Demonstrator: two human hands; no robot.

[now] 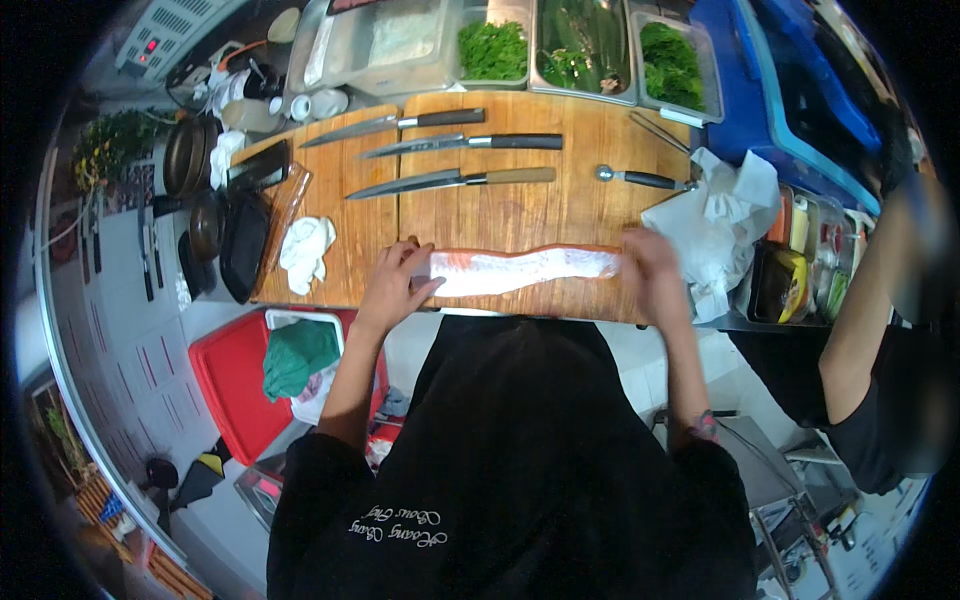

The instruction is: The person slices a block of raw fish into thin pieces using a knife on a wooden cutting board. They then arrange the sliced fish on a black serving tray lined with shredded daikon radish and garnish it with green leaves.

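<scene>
A long strip of salmon (pixel 525 269) lies across the near part of the wooden cutting board (pixel 490 222), its pale silvery side up and orange flesh along the edges. At the strip's left end, my left hand (pixel 391 290) grips it, with fingers at the far edge and thumb at the near edge. Over the right end is my right hand (pixel 655 275), smeared by motion, so its fingers cannot be made out. Beyond the fish lie a wooden-handled knife (pixel 450 181), a dark-handled knife (pixel 460 144) and another dark-handled knife (pixel 393 123).
A scoop with a dark handle (pixel 642 179) and crumpled white paper (pixel 715 220) are at the board's right. To the left lies a white cloth (pixel 307 254). Tubs of greens (pixel 493 52) line the back. Another person's arm (pixel 865 310) is at far right.
</scene>
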